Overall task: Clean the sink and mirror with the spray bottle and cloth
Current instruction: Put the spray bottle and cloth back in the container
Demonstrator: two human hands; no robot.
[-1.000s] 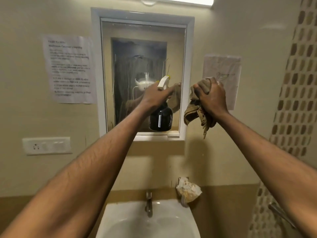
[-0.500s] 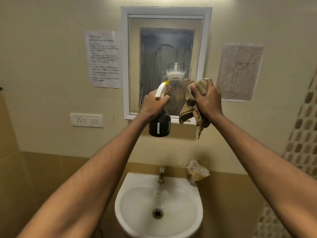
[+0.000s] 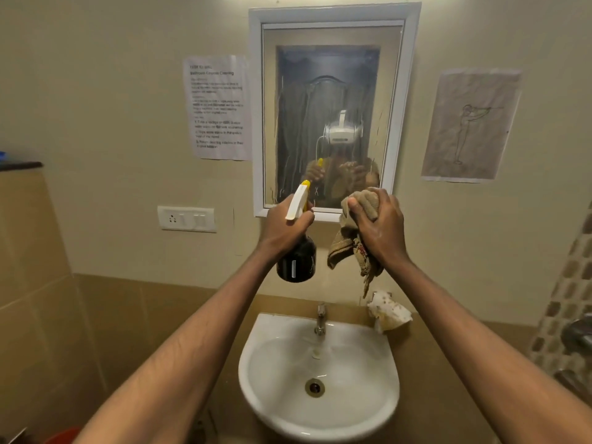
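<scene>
Spray bottle, dark with a white and yellow trigger head, hangs upright in the left hand, fingers wrapped round its neck. Just right, the right hand clutches a bunched brown cloth. Both hover above the sink, near the streaked mirror.

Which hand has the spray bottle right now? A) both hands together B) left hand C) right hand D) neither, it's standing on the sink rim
B: the left hand has its grip round the neck of the dark spray bottle, held up in front of the mirror, while the right hand holds the bunched brown cloth.
</scene>
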